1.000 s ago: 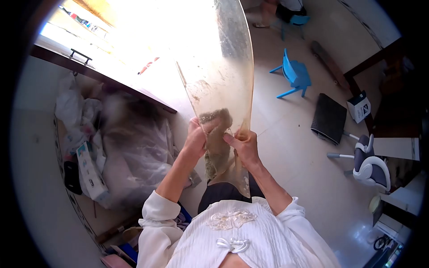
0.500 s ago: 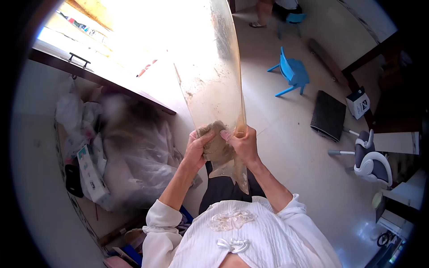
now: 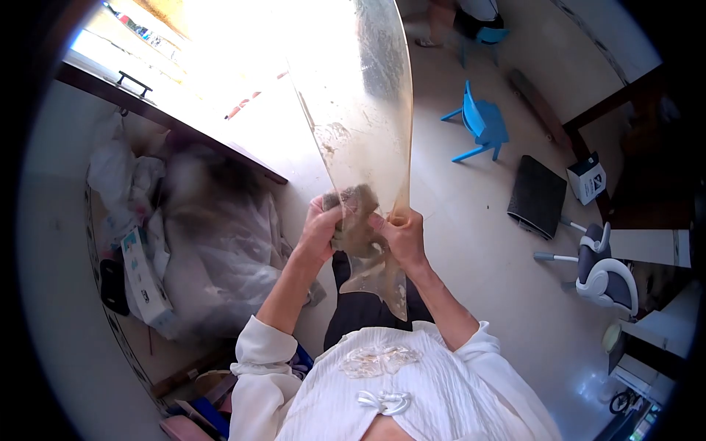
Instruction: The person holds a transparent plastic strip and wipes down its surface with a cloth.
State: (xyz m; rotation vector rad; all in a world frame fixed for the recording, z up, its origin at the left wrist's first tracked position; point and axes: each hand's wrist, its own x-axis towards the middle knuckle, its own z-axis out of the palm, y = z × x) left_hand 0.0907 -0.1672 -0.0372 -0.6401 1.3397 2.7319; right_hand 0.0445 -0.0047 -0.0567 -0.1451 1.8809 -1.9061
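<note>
A long, translucent yellowish plastic sheet [image 3: 368, 125] with brown smudges stretches away from my body, its curled near end hanging above my dark trousers. My left hand [image 3: 321, 226] is closed on a crumpled grey-brown cloth [image 3: 356, 213] pressed to the sheet, close to its left edge. Part of the cloth shows through the plastic. At the right edge, my right hand [image 3: 401, 234] grips the sheet, thumb pointing inward near the cloth. The sheet's far end runs out of the top of the view into bright glare.
Clear plastic wrapping [image 3: 220, 242] and a white box [image 3: 147, 283] lie to the left. A dark-edged door [image 3: 176, 140] stands upper left. On the right are a blue chair [image 3: 482, 117], a dark folded mat [image 3: 539, 195] and a grey-white seat [image 3: 603, 268]. A person [image 3: 471, 15] sits at the top.
My left hand and the cloth have shifted slightly up, and the cloth is bunched differently. The sheet's upper part has swung a little to the right. My right hand keeps its grip.
</note>
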